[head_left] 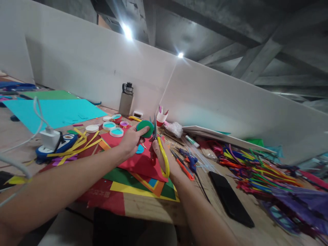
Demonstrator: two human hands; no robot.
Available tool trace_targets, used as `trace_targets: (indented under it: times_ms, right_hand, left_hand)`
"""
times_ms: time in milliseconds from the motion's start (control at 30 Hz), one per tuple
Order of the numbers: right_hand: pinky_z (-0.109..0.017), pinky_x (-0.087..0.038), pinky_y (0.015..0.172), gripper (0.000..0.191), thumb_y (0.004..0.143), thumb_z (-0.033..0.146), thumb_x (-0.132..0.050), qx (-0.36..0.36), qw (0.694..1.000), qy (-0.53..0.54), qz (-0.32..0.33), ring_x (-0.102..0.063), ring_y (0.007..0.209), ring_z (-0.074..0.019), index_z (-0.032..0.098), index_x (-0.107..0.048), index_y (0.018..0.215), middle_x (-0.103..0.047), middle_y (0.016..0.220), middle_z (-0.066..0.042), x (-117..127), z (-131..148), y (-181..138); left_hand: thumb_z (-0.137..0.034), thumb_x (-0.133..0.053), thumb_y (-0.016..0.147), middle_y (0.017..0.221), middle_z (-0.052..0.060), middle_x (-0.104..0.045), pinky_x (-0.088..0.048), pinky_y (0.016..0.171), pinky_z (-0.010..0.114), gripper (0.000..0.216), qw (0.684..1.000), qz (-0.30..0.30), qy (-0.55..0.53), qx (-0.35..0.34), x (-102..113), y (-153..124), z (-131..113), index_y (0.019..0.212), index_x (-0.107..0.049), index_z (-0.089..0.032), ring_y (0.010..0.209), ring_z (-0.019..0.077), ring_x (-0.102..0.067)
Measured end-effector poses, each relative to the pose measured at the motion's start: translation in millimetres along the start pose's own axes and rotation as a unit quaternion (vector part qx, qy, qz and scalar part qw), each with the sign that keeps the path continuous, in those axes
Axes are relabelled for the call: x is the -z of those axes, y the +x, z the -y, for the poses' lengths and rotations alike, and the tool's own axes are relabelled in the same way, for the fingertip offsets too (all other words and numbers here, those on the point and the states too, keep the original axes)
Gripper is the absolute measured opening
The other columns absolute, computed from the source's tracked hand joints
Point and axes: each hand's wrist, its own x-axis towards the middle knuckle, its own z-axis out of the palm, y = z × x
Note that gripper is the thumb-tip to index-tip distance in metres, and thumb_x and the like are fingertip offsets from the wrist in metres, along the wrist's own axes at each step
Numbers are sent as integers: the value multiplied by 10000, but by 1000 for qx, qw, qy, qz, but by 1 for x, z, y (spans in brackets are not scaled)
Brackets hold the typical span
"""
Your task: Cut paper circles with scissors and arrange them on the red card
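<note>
My left hand (132, 140) pinches a round green foam piece (145, 128), held up above a pile of coloured sheets. My right hand (162, 155) grips scissors with yellow and red handles (164, 157); their blades point up and touch the right edge of the green piece. Under both hands lies a red sheet (133, 160) with a small blue cut-out (139, 149) on it. Green, yellow and orange sheets are stacked below it.
Small round tubs with white rims (112, 126) and a grey bottle (126, 99) stand behind. A turquoise sheet (53, 112) lies left, a white charger (50, 138) near it. A black phone (230, 200), a red utility knife (183, 165) and several coloured sticks (256, 171) lie right.
</note>
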Motion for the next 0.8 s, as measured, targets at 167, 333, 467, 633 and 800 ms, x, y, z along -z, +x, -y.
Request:
trace_targets:
  times_ms: [167,333,467,633,800]
  right_hand:
    - [-273,-429,599,473,889,674,-426,8,999,-14,-33,-488,634,-150,224,-474,753,-500,652,15,-2,-2,1]
    - [-264,-420,581,425,881,631,-488,-2,999,-32,-41,-485,625,-149,225,-468,757,-471,621,31,0,-5,1]
    - [-249,-400,544,404,892,603,-493,-15,999,-36,-26,-477,593,-139,220,-477,761,-496,619,29,1,-11,1]
    - [-238,-391,514,420,896,630,-459,-17,999,-26,-38,-470,558,-125,215,-518,865,-520,662,28,0,-22,2]
    - [-232,-372,500,469,874,676,-448,-49,998,-31,-32,-452,538,-119,213,-521,893,-503,639,35,-1,-19,1]
  left_hand:
    - [-328,-844,615,697,-11,-629,-275,401,177,361,1000,0,2,-5,2,1,7,877,-672,-150,523,56,-511]
    - [-325,-838,624,668,-10,-621,-252,387,177,347,1000,-2,10,0,1,1,8,866,-664,-147,491,48,-476]
    - [-319,-832,626,658,-8,-616,-234,381,175,333,1000,-11,14,6,-1,0,5,842,-657,-136,469,39,-451]
    - [-310,-822,638,644,-8,-611,-230,387,179,308,999,4,34,3,-1,-1,1,839,-659,-143,491,57,-491]
    - [-288,-814,644,662,-6,-615,-250,391,177,302,999,9,35,6,1,0,1,852,-653,-140,510,64,-516]
